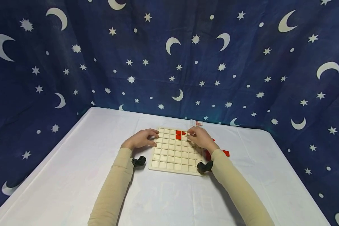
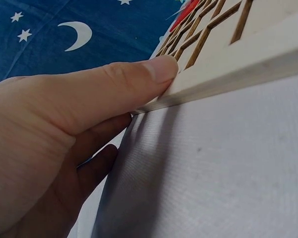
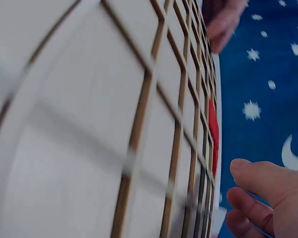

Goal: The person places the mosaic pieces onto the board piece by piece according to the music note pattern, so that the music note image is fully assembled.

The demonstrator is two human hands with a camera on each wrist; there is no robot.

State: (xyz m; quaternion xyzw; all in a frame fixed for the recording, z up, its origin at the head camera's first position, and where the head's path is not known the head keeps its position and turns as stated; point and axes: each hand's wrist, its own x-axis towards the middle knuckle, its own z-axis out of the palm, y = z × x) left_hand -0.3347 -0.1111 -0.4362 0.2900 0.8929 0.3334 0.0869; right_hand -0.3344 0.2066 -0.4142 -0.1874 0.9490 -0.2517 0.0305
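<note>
From my end, the work in hand looks like setting flat red pieces into the squares of the pale wooden grid board (image 1: 169, 153), which lies on the white-covered desk (image 1: 164, 201). Near its far edge I can see two red square tiles (image 1: 178, 137), one directly behind the other, and a red triangle (image 1: 184, 133) beside the farther one, its tip toward the right. My right grip (image 1: 200, 137) hangs just beside that triangle with thumb and bent fingers parted; I see nothing between them in the right wrist view. My left grip (image 1: 141, 138) is loosely arched along the board's left edge, thumb tip on the rim, seemingly steadying rather than clamping. More red pieces (image 1: 226, 153) lie right of the board, partly hidden by my right forearm, and a card with a red pattern (image 1: 197, 123) lies behind it. I judge the triangle about placed: the next move calls for checking its seating and direction against the card, then bringing the right grip back to those loose pieces without brushing the tiles.
</note>
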